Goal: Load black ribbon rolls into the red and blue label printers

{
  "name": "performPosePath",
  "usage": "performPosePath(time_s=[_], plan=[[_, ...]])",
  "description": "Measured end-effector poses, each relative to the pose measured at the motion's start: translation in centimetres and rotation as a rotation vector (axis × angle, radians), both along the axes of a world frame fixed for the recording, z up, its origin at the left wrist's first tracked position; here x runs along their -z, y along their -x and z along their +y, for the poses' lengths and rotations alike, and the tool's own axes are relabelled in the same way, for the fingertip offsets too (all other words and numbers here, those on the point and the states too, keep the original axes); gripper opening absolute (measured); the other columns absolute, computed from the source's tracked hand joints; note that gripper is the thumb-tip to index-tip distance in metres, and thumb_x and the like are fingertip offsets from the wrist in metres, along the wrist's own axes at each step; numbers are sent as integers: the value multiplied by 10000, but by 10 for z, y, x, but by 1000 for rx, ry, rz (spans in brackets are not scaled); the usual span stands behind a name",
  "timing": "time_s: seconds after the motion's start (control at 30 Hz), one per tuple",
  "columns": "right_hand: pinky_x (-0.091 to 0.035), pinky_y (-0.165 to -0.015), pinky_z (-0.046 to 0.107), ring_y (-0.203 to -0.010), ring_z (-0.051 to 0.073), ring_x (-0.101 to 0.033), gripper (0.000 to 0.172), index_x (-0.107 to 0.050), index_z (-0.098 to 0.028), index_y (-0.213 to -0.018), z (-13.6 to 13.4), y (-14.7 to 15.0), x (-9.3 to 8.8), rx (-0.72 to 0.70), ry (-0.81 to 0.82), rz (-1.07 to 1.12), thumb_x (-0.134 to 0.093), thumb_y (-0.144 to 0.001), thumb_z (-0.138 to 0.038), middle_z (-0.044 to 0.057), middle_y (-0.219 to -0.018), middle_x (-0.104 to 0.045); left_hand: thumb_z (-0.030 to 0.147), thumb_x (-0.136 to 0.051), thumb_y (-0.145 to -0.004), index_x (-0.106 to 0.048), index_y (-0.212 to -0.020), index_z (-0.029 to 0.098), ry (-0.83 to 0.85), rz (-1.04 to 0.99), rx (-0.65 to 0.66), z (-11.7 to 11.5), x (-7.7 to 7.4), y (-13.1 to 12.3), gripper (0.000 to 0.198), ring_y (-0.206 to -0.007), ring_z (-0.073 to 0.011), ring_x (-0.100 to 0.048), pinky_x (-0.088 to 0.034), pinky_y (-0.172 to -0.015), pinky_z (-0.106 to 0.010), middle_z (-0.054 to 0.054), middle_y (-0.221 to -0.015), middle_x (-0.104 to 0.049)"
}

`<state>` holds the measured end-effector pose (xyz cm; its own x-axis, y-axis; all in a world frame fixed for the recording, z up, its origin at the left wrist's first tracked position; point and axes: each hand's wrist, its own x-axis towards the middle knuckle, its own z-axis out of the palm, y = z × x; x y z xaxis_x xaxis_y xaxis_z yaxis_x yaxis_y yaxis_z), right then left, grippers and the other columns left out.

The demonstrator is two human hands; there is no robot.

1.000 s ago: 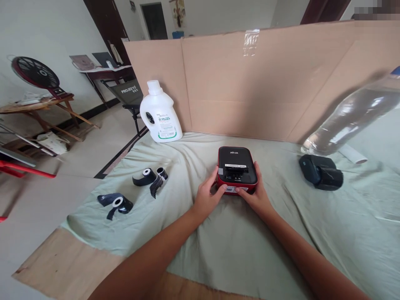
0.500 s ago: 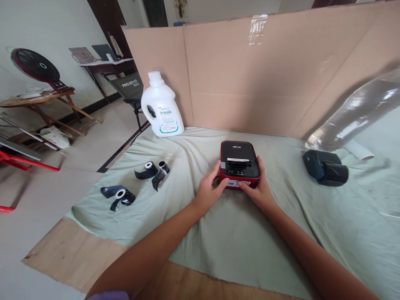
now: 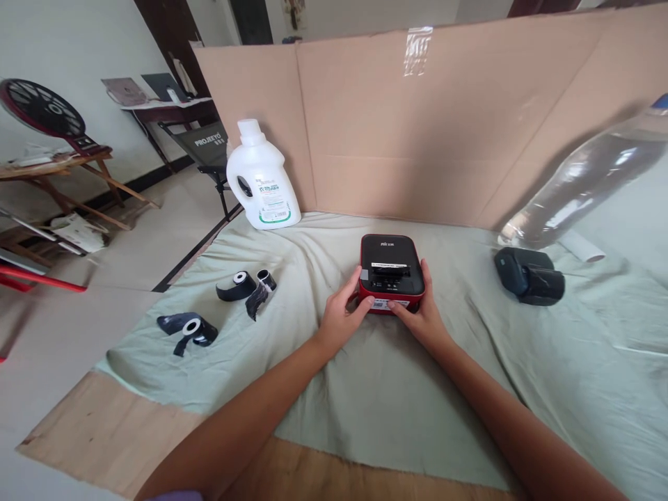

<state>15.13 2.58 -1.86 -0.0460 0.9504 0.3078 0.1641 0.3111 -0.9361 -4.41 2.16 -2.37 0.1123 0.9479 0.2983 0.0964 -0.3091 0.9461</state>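
Observation:
A small black-topped label printer (image 3: 392, 257) with red sides rests on the green cloth, a slot and a white label strip on its top. My left hand (image 3: 342, 309) grips its left side, thumb on the near face. On the opposite side my right hand (image 3: 425, 313) holds it in the same way, with its thumb over the white sticker there. The fingertips behind both sides are partly hidden. To the left lie several black ribbon rolls, among them a partly unwound roll (image 3: 240, 282) with a white core.
A white detergent bottle (image 3: 264, 177) stands at the back left before a cardboard screen (image 3: 391, 125). At right are a large clear plastic bottle (image 3: 579, 184), a white tube (image 3: 583, 245) and a dark device (image 3: 529, 275). Green cloth (image 3: 412, 410) covers the wooden board (image 3: 115, 424).
The whole scene has shifted slightly left as my head turned a little right. Both hands keep their hold on the printer, which stays in place.

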Motion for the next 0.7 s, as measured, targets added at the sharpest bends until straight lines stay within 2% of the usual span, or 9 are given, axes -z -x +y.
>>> performPosePath(time_s=[0.17, 0.4, 0.7], plan=[[-282, -1220, 495, -1482, 271, -320, 1119, -8, -322, -1599, -2, -1, 3, 12, -15, 3, -775, -792, -432, 80, -1652, -211, 405, -601, -937, -357, -1542, 232, -16, -4, 18, 0, -1, 0, 675, -1350, -242, -523, -431, -1153, -367, -57, -1505, -503], [-309, -1209, 500, -1454, 278, -372, 1125, -10, -314, -1601, -3, -3, 6, 26, -13, -13, -782, -788, -410, 95, -1638, -250, 402, -582, -947, -329, -1554, 228, 21, 17, 32, -1, -3, 0, 680, -1311, -241, -558, -461, -1125, -375, -63, -1488, -523], [-303, -1210, 506, -1461, 280, -359, 1119, -33, -321, -1600, -2, -3, 7, 41, -26, -21, -787, -780, -420, 86, -1642, -241, 395, -586, -945, -336, -1551, 234, 24, 15, 24, 0, -1, 0, 675, -1334, -247, -539, -442, -1143, -387, -57, -1503, -505]])
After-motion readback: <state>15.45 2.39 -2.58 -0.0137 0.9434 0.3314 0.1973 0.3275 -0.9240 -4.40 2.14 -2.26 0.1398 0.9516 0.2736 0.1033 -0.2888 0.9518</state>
